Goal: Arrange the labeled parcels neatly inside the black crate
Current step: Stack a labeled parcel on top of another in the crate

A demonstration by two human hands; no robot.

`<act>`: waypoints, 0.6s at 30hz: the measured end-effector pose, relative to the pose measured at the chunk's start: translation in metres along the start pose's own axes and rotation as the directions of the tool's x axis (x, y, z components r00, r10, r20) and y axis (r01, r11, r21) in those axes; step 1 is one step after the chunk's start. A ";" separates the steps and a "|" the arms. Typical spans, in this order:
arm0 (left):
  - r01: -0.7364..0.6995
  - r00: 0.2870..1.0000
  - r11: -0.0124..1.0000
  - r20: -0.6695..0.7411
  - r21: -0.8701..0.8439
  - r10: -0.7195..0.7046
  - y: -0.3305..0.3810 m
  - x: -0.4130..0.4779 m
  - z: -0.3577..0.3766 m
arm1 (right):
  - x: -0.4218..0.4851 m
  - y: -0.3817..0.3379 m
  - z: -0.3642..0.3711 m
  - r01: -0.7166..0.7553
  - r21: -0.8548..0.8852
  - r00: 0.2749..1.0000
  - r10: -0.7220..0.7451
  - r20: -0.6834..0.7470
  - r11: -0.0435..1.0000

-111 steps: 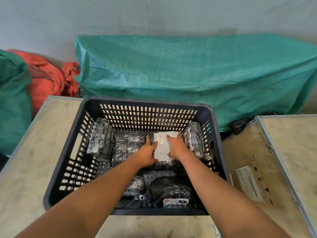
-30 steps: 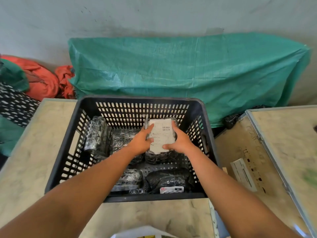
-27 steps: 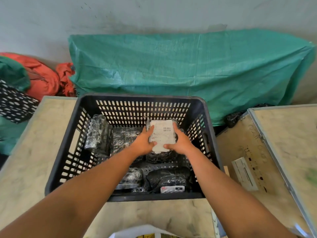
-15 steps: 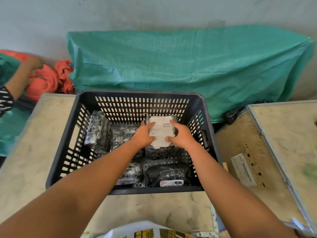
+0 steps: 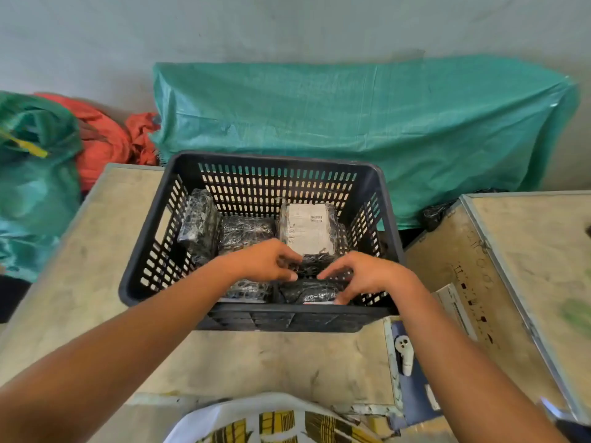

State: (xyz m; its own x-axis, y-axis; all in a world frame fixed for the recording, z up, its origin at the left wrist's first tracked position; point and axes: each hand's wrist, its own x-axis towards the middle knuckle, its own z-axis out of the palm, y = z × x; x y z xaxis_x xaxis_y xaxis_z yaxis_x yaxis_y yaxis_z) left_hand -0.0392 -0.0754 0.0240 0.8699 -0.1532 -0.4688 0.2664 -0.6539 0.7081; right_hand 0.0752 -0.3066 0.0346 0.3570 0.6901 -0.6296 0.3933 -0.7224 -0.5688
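Black slotted crate (image 5: 179, 199) holds glossy wrapped parcels (image 5: 246, 231); white-labelled parcel (image 5: 307, 228) upright.

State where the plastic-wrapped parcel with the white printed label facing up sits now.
Head view: the white-labelled wrapped parcel lies in the black slotted plastic crate, at its far right, beside a black wrapped parcel.

A black slotted crate (image 5: 379, 199) is seen around the hands. Beyond the fingers, a white printed label (image 5: 306, 228) is shown on a black, glossy-wrapped parcel (image 5: 309, 233) (the print is too small to read). Farther off, a teal tarp (image 5: 367, 123) and an orange-red cloth (image 5: 102, 145) are seen.
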 end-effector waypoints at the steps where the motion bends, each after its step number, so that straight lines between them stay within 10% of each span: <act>1: 0.005 0.999 1.000 0.032 0.028 -0.006 0.000 -0.004 0.004 | 0.000 -0.002 0.005 0.000 -0.012 1.000 0.000 -0.015 1.000; 8: -0.009 0.995 0.965 0.097 0.264 -0.018 0.008 -0.015 0.019 | -0.002 0.004 0.014 0.099 0.005 0.980 -0.097 -0.175 0.995; 18: -0.245 0.880 0.966 -0.400 0.080 0.257 0.010 -0.032 0.026 | -0.026 -0.006 -0.033 0.218 0.109 0.933 -0.175 -0.314 0.970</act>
State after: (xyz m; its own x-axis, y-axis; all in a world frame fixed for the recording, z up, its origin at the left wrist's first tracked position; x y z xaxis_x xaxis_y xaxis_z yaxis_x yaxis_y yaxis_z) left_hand -0.0749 -0.0970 0.0322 0.9998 -0.0062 -0.0193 0.0106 -0.6537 0.7567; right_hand 0.0918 -0.3190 0.0717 0.5301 0.7843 -0.3222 0.3669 -0.5548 -0.7467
